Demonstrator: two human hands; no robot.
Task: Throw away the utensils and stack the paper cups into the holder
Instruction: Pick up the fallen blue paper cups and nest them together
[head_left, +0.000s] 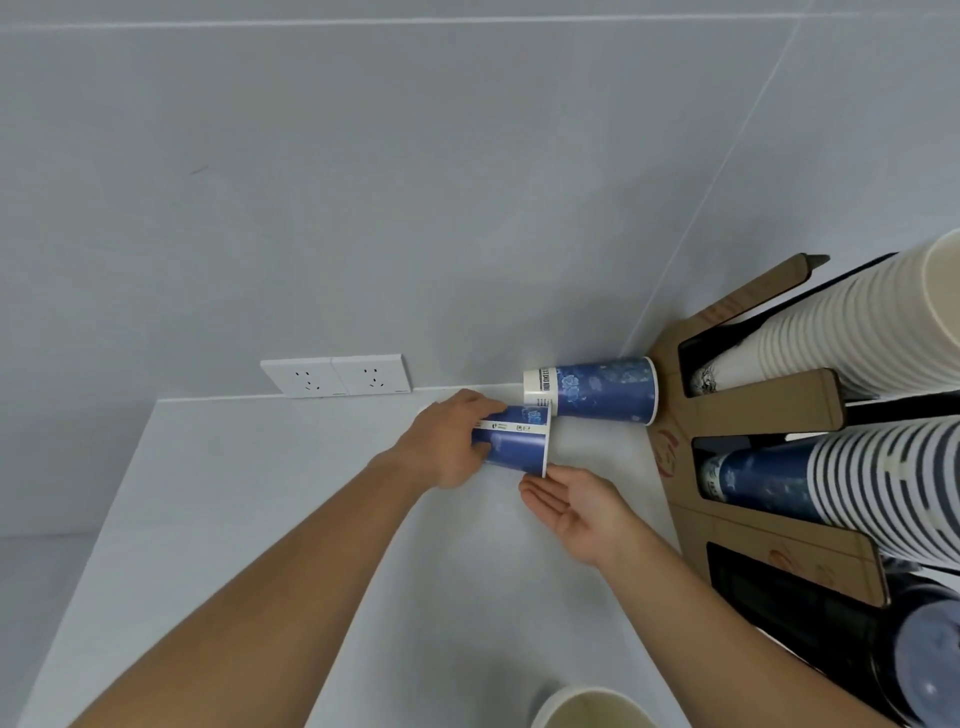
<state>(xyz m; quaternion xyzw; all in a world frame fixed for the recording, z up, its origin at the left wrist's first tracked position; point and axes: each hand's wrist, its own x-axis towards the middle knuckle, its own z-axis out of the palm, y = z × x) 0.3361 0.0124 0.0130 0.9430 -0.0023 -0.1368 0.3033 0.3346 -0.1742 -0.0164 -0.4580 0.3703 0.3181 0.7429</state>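
Observation:
My left hand grips a blue paper cup lying on its side, its mouth turned to the right, just above the white counter. My right hand is open, palm up, right below that cup's rim and holding nothing. A second blue cup lies on its side by the wall, its mouth against the brown cardboard cup holder. The holder's slots carry a stack of white cups and a stack of blue-and-white cups.
A double wall socket sits at the counter's back edge. The rim of a white cup shows at the bottom. Dark lids fill the holder's nearest slot. The counter's left edge drops off beside my left arm.

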